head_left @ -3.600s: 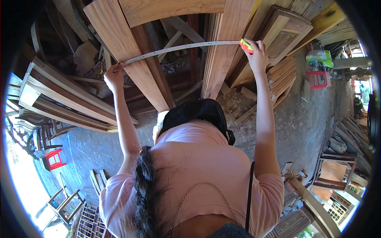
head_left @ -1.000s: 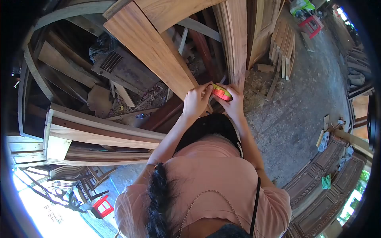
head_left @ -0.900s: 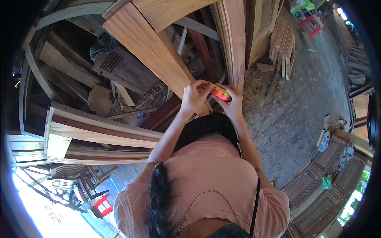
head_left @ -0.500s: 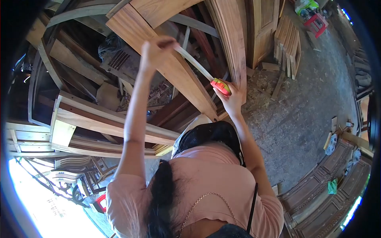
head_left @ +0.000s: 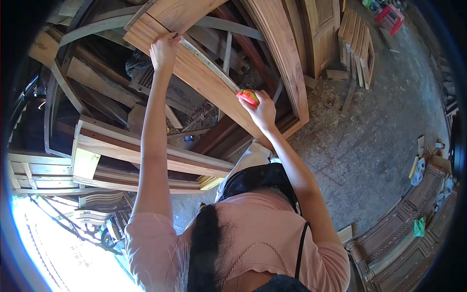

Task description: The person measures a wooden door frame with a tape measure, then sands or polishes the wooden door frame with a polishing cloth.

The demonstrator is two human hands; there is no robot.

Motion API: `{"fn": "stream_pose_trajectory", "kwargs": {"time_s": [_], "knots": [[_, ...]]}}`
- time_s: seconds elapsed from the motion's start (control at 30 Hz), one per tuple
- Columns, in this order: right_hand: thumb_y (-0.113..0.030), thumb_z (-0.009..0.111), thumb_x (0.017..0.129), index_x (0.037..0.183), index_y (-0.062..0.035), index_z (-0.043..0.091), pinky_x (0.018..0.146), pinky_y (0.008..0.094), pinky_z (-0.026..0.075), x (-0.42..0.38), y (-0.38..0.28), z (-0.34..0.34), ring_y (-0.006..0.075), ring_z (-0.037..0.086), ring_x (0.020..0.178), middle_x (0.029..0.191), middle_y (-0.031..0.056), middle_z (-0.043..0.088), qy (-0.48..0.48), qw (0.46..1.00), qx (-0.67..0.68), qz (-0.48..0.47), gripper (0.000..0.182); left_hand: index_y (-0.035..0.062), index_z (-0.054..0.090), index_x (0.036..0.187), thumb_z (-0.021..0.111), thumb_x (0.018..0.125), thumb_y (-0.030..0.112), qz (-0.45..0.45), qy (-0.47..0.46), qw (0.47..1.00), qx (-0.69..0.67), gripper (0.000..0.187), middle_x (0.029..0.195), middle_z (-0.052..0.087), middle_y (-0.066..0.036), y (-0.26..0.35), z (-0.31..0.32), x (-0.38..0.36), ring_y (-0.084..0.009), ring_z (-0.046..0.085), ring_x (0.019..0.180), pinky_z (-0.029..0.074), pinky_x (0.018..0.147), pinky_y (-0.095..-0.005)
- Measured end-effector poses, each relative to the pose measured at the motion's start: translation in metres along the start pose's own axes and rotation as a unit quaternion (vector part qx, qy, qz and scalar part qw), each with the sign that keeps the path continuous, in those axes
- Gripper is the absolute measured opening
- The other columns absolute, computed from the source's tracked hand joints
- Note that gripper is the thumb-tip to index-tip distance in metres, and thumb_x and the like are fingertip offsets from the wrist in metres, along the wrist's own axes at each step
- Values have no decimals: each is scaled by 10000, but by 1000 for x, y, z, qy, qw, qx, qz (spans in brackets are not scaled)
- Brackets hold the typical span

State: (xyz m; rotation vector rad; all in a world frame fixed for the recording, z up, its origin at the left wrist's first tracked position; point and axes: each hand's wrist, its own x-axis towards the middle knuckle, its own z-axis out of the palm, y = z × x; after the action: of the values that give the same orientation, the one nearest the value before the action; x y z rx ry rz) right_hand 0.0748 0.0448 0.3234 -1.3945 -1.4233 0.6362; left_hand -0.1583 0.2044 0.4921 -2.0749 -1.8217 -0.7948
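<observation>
A red and yellow tape measure [head_left: 248, 98] is gripped in my right hand [head_left: 261, 111], with its pale blade [head_left: 209, 63] drawn out. My left hand [head_left: 165, 50] pinches the blade's far end over a wide wooden board [head_left: 194, 75], near the joint with another board. Along the length of this board, which is part of a large wooden frame, the blade runs slantwise. The tape's case is near the board's right edge.
Curved wooden frames [head_left: 160, 158] lie at the left. Behind the board are wood scraps and shavings. A panelled door [head_left: 318, 34], stacked slatted pieces [head_left: 357, 46] and a red stool [head_left: 390, 19] stand at the upper right. Carved panels [head_left: 389, 233] lie lower right.
My left hand has moved up and left onto the board. My right hand has shifted left and slightly up with the tape case, and the blade now lies along the board.
</observation>
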Motion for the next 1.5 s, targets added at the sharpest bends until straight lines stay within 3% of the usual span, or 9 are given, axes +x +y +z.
{"fn": "stream_pose_trajectory", "kwargs": {"time_s": [0.13, 0.33, 0.63, 0.73, 1.17, 1.23, 1.5], "knots": [[-354, 734, 759, 946, -108, 695, 639, 362, 508, 2, 1, 1, 275, 639, 729, 842, 95, 630, -6, 1000, -14, 8, 312, 50, 709, 914, 721, 760, 271, 55, 46, 997, 24, 269, 924, 658, -126, 1, 2, -3, -303, 641, 795, 507, 726, -385], [-358, 730, 762, 954, -116, 696, 640, 366, 508, 0, 5, 3, 280, 641, 736, 837, 94, 628, -13, 999, -28, 9, 311, 19, 699, 857, 724, 760, 195, 48, 51, 997, -39, 203, 888, 629, -75, -9, 16, -4, -271, 636, 741, 503, 674, -354], [-360, 728, 754, 955, -102, 685, 659, 381, 509, 0, 11, 7, 286, 634, 745, 853, 107, 620, -17, 1000, -5, 19, 330, -16, 686, 856, 711, 778, 119, 54, 70, 989, -115, 158, 905, 630, -86, -10, 15, -5, -194, 647, 663, 512, 609, -299], [-347, 728, 764, 970, -108, 690, 655, 363, 512, -3, 9, 9, 280, 644, 747, 860, 98, 633, -14, 1000, 13, 14, 318, -19, 687, 842, 719, 772, 113, 51, 79, 982, -166, 154, 897, 636, -77, -10, 14, -5, -174, 644, 639, 512, 596, -289], [-322, 734, 754, 956, -106, 680, 667, 385, 507, -2, 13, 12, 291, 630, 749, 853, 103, 625, -3, 1000, 7, 17, 302, -25, 668, 773, 768, 734, 140, 46, 23, 989, -141, 196, 831, 632, -71, -15, 8, 7, -164, 634, 618, 494, 582, -278], [-313, 736, 752, 952, -106, 678, 671, 384, 505, -1, 14, 11, 288, 626, 773, 856, 97, 623, -11, 1000, 14, 20, 294, -20, 666, 766, 771, 734, 149, 90, 37, 989, -110, 201, 801, 625, -72, -17, 8, 8, -162, 636, 614, 487, 566, -277], [-312, 737, 749, 911, -75, 659, 694, 402, 492, -9, 62, 41, 303, 595, 811, 845, 104, 597, -2, 999, 22, 35, 297, 6, 707, 806, 786, 736, 162, 71, 31, 992, -100, 187, 814, 639, -49, -23, 7, 6, -115, 634, 604, 494, 576, -244]]}}
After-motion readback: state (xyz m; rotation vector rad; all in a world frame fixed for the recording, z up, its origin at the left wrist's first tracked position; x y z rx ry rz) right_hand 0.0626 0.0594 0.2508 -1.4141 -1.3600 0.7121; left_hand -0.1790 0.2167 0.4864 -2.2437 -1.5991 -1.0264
